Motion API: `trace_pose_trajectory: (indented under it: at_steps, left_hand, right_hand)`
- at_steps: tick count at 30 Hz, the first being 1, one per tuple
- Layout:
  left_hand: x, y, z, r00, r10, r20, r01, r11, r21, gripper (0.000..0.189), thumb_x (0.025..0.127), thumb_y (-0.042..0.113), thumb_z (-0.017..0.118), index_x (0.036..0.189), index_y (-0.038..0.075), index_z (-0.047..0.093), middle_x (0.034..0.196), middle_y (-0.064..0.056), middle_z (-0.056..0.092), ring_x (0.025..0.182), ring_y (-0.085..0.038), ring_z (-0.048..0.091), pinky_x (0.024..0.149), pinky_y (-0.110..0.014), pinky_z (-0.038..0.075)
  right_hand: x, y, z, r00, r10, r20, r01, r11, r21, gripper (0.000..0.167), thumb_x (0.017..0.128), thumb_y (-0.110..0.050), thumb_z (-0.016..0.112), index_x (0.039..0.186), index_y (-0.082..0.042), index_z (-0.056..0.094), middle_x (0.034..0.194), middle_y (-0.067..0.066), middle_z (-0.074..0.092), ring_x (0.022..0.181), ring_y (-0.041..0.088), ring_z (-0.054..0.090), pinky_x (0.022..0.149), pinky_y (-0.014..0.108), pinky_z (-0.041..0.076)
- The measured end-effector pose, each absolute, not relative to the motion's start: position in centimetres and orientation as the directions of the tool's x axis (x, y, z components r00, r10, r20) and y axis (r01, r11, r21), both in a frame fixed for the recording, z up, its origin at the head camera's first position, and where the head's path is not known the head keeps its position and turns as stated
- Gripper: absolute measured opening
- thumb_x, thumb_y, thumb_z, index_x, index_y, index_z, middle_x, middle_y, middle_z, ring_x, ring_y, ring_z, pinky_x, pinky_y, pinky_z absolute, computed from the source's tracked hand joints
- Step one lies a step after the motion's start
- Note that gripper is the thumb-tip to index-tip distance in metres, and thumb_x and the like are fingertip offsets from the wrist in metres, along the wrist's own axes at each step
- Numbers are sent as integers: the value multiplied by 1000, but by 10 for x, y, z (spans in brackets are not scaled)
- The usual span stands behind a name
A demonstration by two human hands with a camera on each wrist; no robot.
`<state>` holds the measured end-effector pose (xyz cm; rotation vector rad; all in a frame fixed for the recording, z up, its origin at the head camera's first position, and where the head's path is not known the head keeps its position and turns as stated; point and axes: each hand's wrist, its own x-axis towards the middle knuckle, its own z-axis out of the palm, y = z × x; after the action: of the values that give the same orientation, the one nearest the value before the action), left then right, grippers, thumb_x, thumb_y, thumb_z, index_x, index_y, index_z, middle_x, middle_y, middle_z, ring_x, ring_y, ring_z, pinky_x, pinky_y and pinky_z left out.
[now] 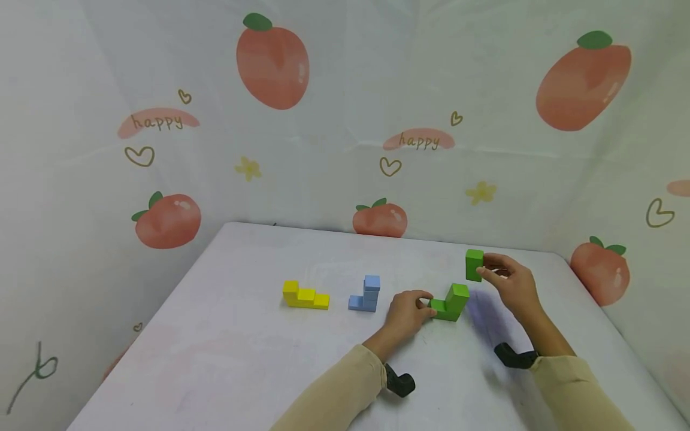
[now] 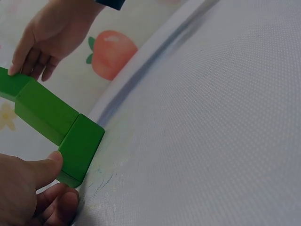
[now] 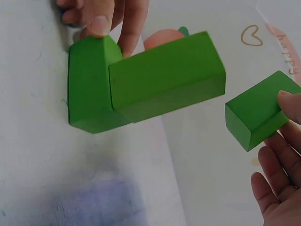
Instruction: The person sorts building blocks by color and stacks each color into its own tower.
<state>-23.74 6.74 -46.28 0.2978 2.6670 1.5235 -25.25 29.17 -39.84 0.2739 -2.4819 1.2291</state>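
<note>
Green wooden blocks form an L on the table: a flat block (image 1: 441,310) lies at the bottom, with an upright block (image 1: 457,298) on its right end. My left hand (image 1: 405,314) pinches the left end of the flat block between thumb and fingers. Up and to the right, my right hand (image 1: 512,286) holds another green block (image 1: 474,266) in the air, pinched between thumb and fingers. The right wrist view shows a gap between this held block (image 3: 258,108) and the top of the upright block (image 3: 169,70).
Left of the hands, a small blue block stack (image 1: 371,294) in an L shape stands on the white table (image 1: 232,365). Farther left sits a stepped yellow block set (image 1: 305,297). A fruit-printed cloth (image 1: 323,149) hangs behind the table's back edge.
</note>
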Motion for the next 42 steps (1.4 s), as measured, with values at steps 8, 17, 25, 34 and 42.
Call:
trace_pose_trajectory:
  at_steps: [8,17,25,34,42]
  left_hand:
    - [-237,67,-463,-978,201,53,147,490,859,30,82,14,79,111,14,72,70,10,59,66,-2,53,63,-22,43]
    - [-238,68,-463,-979,194,60,151,496,855,29,82,13,79,110,15,73,70,10,58,64,-3,51,60,-22,42]
    - [-237,68,-463,-979,196,57,150,503,851,30,82,14,79,111,15,73,70,10,59,65,-3,52,61,-21,43]
    - [-237,67,-462,-979,200,49,146,507,849,30,82,13,79,111,15,73,71,10,58,65,-3,52,62,-22,43]
    - [-238,68,-462,-980,194,37,132,504,853,30,82,15,79,111,16,73,70,11,57,65,-3,51,62,-21,42]
  right_hand:
    - [-242,289,-398,-937,-46,346,-325,477,-817,41,94,-18,66,126,7,56,102,-12,62,93,-3,59,78,10,46]
    - [-234,286,-401,-939,-65,336,-335,383,-861,41,94,-15,66,126,9,54,104,-15,63,96,-1,60,81,12,47]
    - [-232,285,-407,-943,-89,320,-329,372,-868,40,95,-15,65,127,7,54,107,-14,62,102,-1,58,84,12,44]
    - [-229,283,-411,-946,-85,314,-321,387,-864,40,96,-17,63,127,6,54,109,-15,62,106,-2,55,85,12,42]
    - [-229,285,-414,-942,-88,325,-335,354,-873,38,96,-15,63,127,6,54,110,-16,62,107,-2,55,85,12,43]
